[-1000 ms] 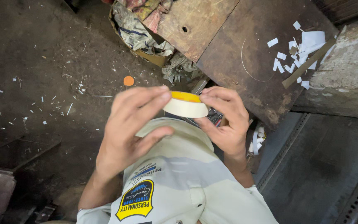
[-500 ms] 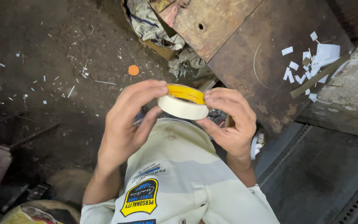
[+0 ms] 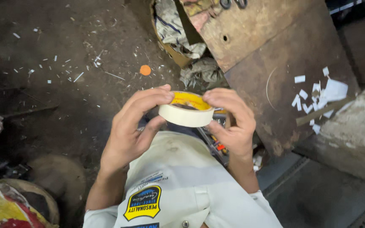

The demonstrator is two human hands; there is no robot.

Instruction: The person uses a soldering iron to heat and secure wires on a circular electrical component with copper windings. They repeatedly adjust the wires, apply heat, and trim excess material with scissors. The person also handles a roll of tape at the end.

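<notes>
The person holds a cream-white roll of masking tape with a yellow inner core (image 3: 186,110) in front of the chest, above a pale work shirt with a yellow-and-black printed patch (image 3: 182,185). The left hand (image 3: 134,126) pinches the roll's left edge, with the fingertips on the upper rim and the thumb pressed under the side wall. The right hand (image 3: 231,122) grips the opposite edge, its fingers curled over the rim and its thumb against the roll's outer face. The roll is tilted so that its open yellow centre faces upward.

Compared with half a second earlier, the roll sits at much the same place between the two hands and both grips look unchanged; the view has shifted only slightly.

Beyond the roll, up and to the left, a small orange disc (image 3: 145,70) lies on the dark, dirty floor (image 3: 64,97) among white scraps. To the right of the roll is a rusty brown metal sheet (image 3: 292,63) carrying torn white paper pieces (image 3: 317,95). Above the roll lie crumpled grey rags (image 3: 201,71).
</notes>
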